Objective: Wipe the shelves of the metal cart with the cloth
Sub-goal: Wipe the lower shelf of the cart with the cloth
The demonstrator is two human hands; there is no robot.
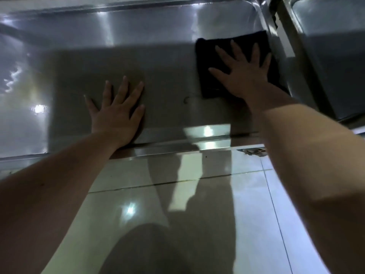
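Across the upper part of the head view lies a shelf (158, 66) of the metal cart, a broad brushed-steel tray with a raised rim and rounded corners, streaked with glare from lights overhead. Below it shows a glossy tiled floor (256, 194), crossed by thin grout lines and the person's shadow (177, 234).

The cloth (207, 84), dark and folded into a rough square, lies flat on the shelf at its right end, its right edge close against the side wall. The right hand (243, 74) presses on it palm down, fingers straight and spread apart, gripping nothing. The left hand (116, 113) rests flat on the steel near the front rim (167, 149), fingers likewise straight and fanned, well apart from the cloth. Both forearms cross the front rim from the floor side.

To the right, past an upright of the frame (284, 40), a second steel tray (325, 46) sits just beside the first. Steel stretches from the cloth's left edge across to the far left, and from both hands back to the rear wall of the tray. A faint curved mark (186, 100) shows on the shelf between the two hands.
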